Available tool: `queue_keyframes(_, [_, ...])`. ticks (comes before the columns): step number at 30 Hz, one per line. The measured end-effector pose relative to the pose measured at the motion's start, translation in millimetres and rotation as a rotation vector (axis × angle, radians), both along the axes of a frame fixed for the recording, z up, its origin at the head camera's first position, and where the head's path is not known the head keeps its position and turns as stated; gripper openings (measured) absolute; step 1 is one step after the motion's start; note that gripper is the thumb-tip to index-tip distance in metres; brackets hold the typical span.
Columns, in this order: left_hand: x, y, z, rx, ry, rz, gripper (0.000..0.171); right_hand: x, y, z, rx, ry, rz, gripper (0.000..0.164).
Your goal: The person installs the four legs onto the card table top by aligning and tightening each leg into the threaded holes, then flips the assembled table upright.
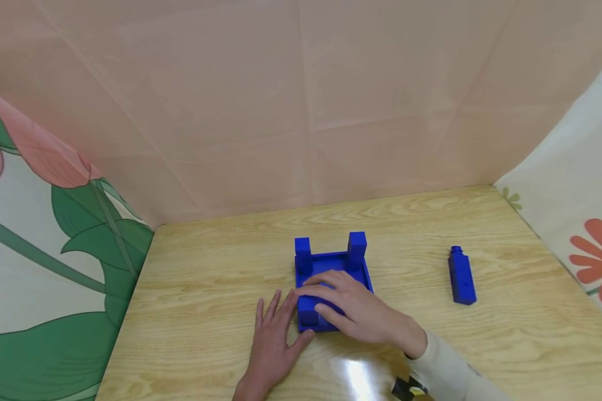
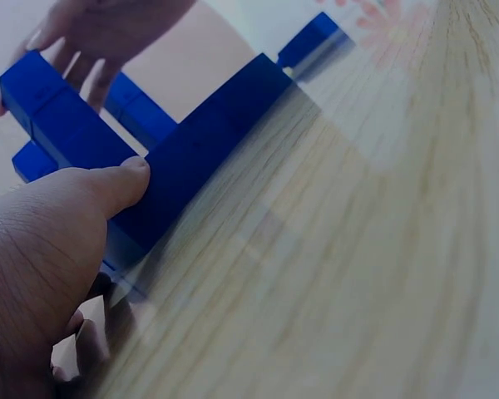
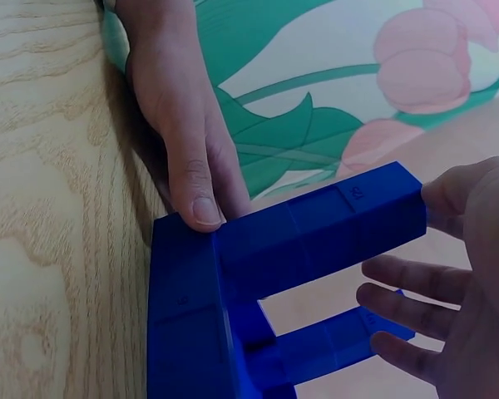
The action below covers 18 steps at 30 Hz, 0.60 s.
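A blue square plastic base (image 1: 329, 256) with a raised rim lies on the wooden table, with three blocky legs standing up from it, like a small table turned over. My left hand (image 1: 273, 348) lies at its front left corner, thumb pressing the front side and straight fingers along the left side. The right hand (image 1: 356, 309) reaches over the base and pinches the top of the front left leg (image 3: 324, 220) between thumb and a finger. Its other fingers are spread apart from that leg. A loose blue leg (image 1: 462, 277) with a narrow ridged neck lies to the right.
The wooden tabletop (image 1: 205, 273) meets a pinkish cloth backdrop (image 1: 241, 111) at the back. Flower-printed cloth (image 1: 80, 267) borders the left side, with more on the right. A small black and yellow object (image 1: 406, 388) sits by the right wrist.
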State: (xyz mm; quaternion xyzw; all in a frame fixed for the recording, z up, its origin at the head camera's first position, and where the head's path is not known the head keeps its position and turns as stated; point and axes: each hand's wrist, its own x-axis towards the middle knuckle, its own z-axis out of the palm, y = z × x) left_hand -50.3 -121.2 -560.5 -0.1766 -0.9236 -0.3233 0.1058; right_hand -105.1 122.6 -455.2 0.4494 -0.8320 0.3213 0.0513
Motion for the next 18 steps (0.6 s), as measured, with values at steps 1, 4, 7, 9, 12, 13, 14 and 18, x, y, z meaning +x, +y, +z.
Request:
queue_keyframes(1, [-0.1,0,0.1,0.002,0.003,0.0,0.079,-0.2,0,0.0,0.0,-0.008,0.003,0.043])
queue_keyframes(4, [-0.5,0,0.5,0.004,0.013,-0.001,0.079,-1.1,0,-0.2,0.007,-0.025,0.008,0.043])
queue_keyframes(7, [-0.4,0,0.8,0.005,0.014,-0.001,0.079,-1.2,0,0.1,0.015,-0.026,0.009,0.043])
queue_keyframes(9, [-0.3,0,1.0,0.006,0.01,-0.001,0.08,-0.5,1,1.2,0.021,-0.016,-0.001,0.044])
queue_keyframes(12, [-0.5,0,1.0,0.005,0.008,-0.003,0.081,1.9,6,3.9,0.023,-0.007,-0.038,0.047])
queue_keyframes(13, [-0.3,1,1.0,0.006,0.007,-0.003,0.081,3.1,9,4.7,0.022,-0.004,-0.055,0.048])
queue_keyframes(14, [-0.2,1,1.0,0.004,0.008,-0.002,0.082,4.4,12,5.4,0.022,-0.001,-0.072,0.05])
queue_keyframes(18, [0.5,1,0.7,-0.003,0.009,0.003,0.083,11.1,30,5.9,0.021,0.018,-0.16,0.056])
